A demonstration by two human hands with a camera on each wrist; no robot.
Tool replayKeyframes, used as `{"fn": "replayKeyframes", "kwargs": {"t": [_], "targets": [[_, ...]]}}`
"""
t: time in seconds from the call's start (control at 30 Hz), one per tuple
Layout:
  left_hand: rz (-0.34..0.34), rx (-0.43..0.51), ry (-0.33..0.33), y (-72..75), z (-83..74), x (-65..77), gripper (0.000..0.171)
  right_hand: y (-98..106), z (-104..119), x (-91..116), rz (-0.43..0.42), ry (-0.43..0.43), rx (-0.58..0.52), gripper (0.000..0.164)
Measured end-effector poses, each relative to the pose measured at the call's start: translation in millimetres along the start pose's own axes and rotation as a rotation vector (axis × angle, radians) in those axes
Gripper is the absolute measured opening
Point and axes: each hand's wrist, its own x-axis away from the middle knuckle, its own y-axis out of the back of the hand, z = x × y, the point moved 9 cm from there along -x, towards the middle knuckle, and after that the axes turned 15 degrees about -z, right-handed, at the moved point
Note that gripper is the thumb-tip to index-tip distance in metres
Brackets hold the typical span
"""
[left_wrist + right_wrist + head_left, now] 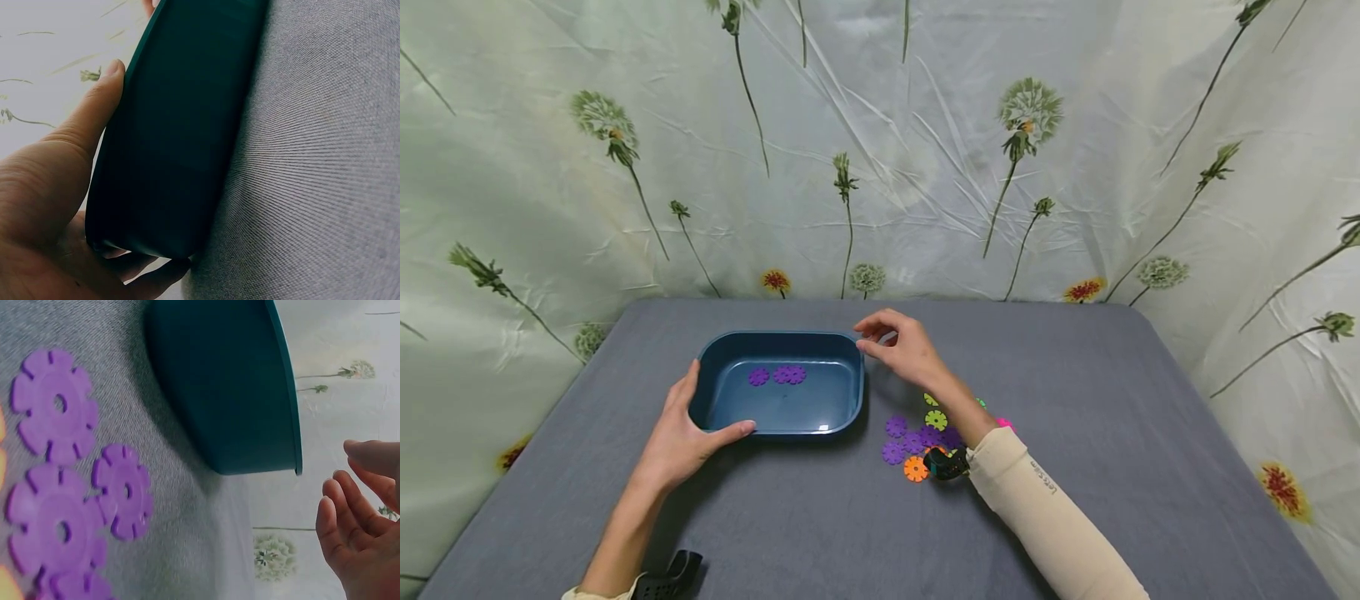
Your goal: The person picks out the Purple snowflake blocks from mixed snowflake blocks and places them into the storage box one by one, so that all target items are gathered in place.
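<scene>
A blue plastic basin (775, 414) stands on the grey cloth. My left hand (679, 437) grips its left end, with the thumb on the front rim and the fingers round the side. Inside lie a purple notched disc (759, 377) and more purple discs (796, 375) that overlap. My right hand (906, 350) is at the basin's back right corner, fingers loosely bent. The right wrist view shows nothing between thumb and fingers there. Below the right forearm are loose purple discs (892, 452), partly hidden by the arm.
Among the loose discs are a yellow-green disc (936, 419), an orange disc (916, 468) and a pink disc (1005, 423). The grey table (1112, 400) ends at a flower-printed curtain (925, 167) behind it.
</scene>
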Motion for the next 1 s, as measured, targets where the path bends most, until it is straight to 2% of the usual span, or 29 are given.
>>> {"fn": "replayKeyframes", "kwargs": {"t": [0.4, 1.0], "targets": [[0.001, 0.001, 0.004, 0.8, -0.8, -0.3, 0.135, 20.7, -10.8, 8.5, 0.002, -0.028, 0.016, 0.024], [-0.011, -0.007, -0.004, 0.9, -0.8, -1.3, 0.136, 54.0, -38.5, 23.0, 0.007, -0.096, 0.078, 0.026]]}}
